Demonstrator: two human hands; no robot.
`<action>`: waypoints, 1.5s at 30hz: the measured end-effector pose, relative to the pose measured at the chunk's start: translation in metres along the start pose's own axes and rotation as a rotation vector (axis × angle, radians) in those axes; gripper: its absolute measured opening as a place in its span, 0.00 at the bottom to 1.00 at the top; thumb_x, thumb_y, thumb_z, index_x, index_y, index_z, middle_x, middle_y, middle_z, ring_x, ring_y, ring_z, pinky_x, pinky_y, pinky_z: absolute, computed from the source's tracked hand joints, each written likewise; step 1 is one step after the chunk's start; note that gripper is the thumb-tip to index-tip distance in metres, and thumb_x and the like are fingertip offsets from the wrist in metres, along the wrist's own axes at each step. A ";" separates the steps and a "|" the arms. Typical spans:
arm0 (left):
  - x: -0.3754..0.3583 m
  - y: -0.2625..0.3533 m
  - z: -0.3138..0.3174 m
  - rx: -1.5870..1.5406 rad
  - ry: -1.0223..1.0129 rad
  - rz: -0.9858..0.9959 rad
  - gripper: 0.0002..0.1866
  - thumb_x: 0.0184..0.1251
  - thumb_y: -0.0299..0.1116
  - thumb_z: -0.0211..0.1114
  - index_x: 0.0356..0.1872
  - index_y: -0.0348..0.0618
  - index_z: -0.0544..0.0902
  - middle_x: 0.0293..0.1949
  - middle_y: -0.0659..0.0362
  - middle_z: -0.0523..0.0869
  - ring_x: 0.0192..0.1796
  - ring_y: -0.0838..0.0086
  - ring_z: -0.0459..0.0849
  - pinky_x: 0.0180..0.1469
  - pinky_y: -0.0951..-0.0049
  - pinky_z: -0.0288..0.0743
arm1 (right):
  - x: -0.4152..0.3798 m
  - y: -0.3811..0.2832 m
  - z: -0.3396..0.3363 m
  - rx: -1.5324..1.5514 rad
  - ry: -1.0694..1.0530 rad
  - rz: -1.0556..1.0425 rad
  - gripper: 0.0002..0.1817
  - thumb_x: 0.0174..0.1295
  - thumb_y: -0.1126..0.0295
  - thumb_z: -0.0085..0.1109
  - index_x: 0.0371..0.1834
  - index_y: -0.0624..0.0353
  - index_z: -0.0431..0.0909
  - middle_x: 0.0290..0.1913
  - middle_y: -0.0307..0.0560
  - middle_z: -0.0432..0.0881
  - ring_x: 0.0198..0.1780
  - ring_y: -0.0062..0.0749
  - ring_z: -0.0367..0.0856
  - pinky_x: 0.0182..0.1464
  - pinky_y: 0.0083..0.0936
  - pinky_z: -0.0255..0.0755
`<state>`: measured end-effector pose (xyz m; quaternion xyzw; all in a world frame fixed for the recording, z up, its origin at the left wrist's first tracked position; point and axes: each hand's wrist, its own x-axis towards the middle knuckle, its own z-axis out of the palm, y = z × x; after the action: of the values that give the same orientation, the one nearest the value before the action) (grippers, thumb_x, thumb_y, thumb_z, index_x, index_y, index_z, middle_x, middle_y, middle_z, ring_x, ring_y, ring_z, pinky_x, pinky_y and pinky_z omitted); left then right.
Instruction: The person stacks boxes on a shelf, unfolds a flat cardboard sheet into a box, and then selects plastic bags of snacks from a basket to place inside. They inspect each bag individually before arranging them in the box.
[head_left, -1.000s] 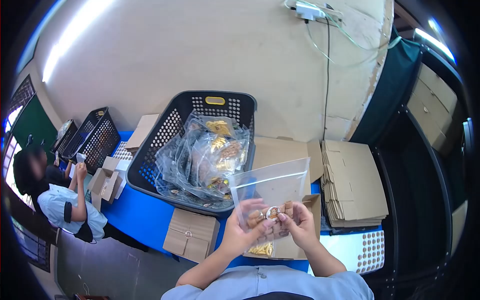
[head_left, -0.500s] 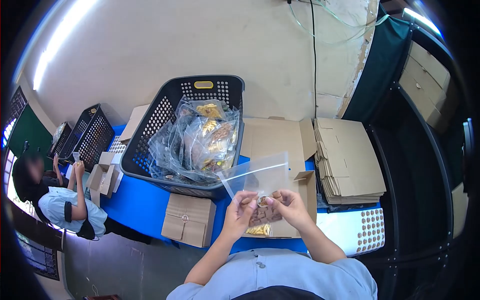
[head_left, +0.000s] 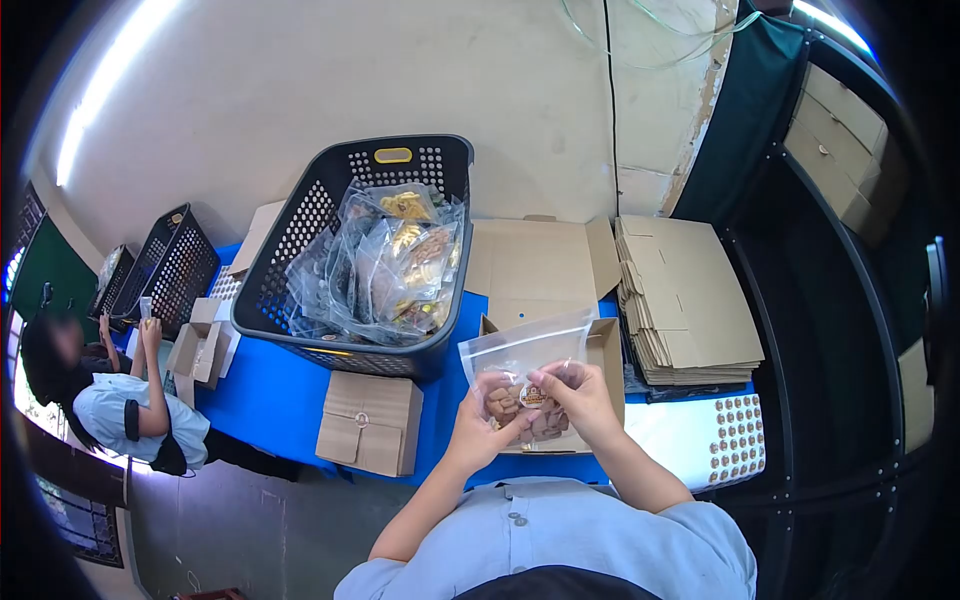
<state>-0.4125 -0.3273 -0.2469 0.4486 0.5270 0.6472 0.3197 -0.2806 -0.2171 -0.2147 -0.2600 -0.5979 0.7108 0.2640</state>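
Observation:
A clear zip-top bag (head_left: 524, 345) with brown biscuit-like pieces in its lower part hangs upright between my hands. My left hand (head_left: 485, 428) pinches the bag's left side, its thumb across the front below a round printed sticker (head_left: 533, 397). The sticker lies on the bag's front. My right hand (head_left: 582, 400) is closed on the bag's right side, with its thumb at the sticker's upper edge. Below and behind the bag stands an open cardboard box (head_left: 535, 262), its lid folded back against the wall; the bag and my hands hide most of its inside.
A black perforated basket (head_left: 405, 360) full of filled bags stands to the left. In front of it sits a closed cardboard box (head_left: 365, 420). Flattened cartons (head_left: 690, 290) are stacked at right, above a sticker sheet (head_left: 690, 440). Another person (head_left: 140, 405) works far left.
The sticker, earlier pinched between both hands' fingertips, now rests flat against the bag. The bag has turned more upright and faces me. The camera view has shifted slightly.

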 end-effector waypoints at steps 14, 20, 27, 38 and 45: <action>-0.006 -0.003 0.005 0.135 -0.190 -0.045 0.42 0.47 0.24 0.78 0.64 0.43 0.64 0.47 0.55 0.79 0.50 0.72 0.81 0.53 0.72 0.75 | -0.002 0.007 -0.026 0.138 0.131 -0.155 0.10 0.60 0.70 0.65 0.39 0.66 0.83 0.35 0.46 0.85 0.34 0.22 0.80 0.40 0.22 0.74; 0.008 -0.013 0.007 -0.253 0.191 -0.024 0.29 0.51 0.27 0.77 0.55 0.39 0.74 0.39 0.58 0.84 0.43 0.75 0.84 0.49 0.74 0.77 | -0.013 0.020 -0.011 -0.020 -0.015 -0.032 0.12 0.64 0.64 0.62 0.40 0.63 0.85 0.37 0.44 0.85 0.39 0.23 0.81 0.47 0.23 0.75; 0.002 -0.019 -0.017 -0.284 0.005 -0.220 0.24 0.64 0.32 0.67 0.60 0.38 0.74 0.41 0.55 0.86 0.46 0.75 0.83 0.52 0.75 0.75 | -0.009 0.013 -0.039 -0.131 -0.194 0.038 0.20 0.70 0.57 0.53 0.45 0.65 0.83 0.39 0.44 0.85 0.43 0.24 0.79 0.52 0.26 0.73; 0.010 -0.023 -0.012 -0.034 -0.311 -0.041 0.44 0.64 0.37 0.65 0.74 0.39 0.47 0.74 0.50 0.55 0.76 0.63 0.53 0.75 0.64 0.44 | -0.011 0.028 -0.018 -0.515 0.076 -0.410 0.26 0.75 0.54 0.37 0.62 0.63 0.73 0.58 0.54 0.77 0.57 0.35 0.76 0.60 0.31 0.67; 0.010 -0.046 0.023 -0.077 -0.235 -0.060 0.52 0.61 0.40 0.70 0.74 0.35 0.42 0.75 0.46 0.50 0.76 0.61 0.51 0.73 0.66 0.51 | 0.006 0.057 -0.015 -0.360 0.008 -0.453 0.25 0.71 0.56 0.45 0.66 0.58 0.69 0.61 0.51 0.68 0.64 0.42 0.67 0.64 0.37 0.62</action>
<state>-0.3982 -0.2983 -0.2877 0.4928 0.4738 0.6002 0.4154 -0.2782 -0.2107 -0.2737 -0.1652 -0.7564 0.5150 0.3679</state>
